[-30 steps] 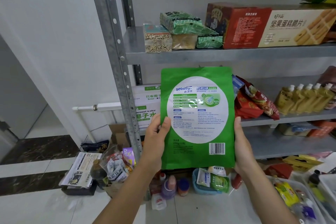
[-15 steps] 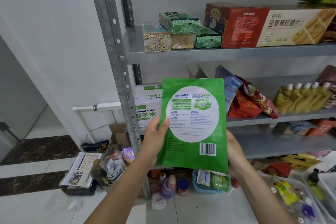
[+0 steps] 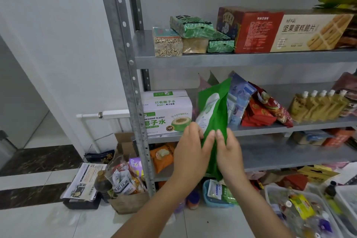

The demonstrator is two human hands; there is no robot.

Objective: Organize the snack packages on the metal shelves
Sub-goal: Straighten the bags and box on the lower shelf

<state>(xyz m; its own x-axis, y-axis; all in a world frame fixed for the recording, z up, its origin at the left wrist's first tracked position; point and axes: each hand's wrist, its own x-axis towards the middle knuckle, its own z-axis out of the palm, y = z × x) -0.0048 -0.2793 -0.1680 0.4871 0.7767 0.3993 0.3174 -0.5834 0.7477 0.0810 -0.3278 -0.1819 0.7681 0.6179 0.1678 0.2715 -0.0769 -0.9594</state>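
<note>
green pouch (image 3: 214,116) upright, top tilted right, left hand (image 3: 190,150) and right hand (image 3: 230,152) gripping it low

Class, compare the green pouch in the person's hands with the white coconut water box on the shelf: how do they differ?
The green pouch is flat and flexible; the coconut water box is a rigid white carton. The pouch is tilted, gripped by the left hand and right hand; the box sits level on the middle shelf, untouched. Both carry green-and-white print.
</note>
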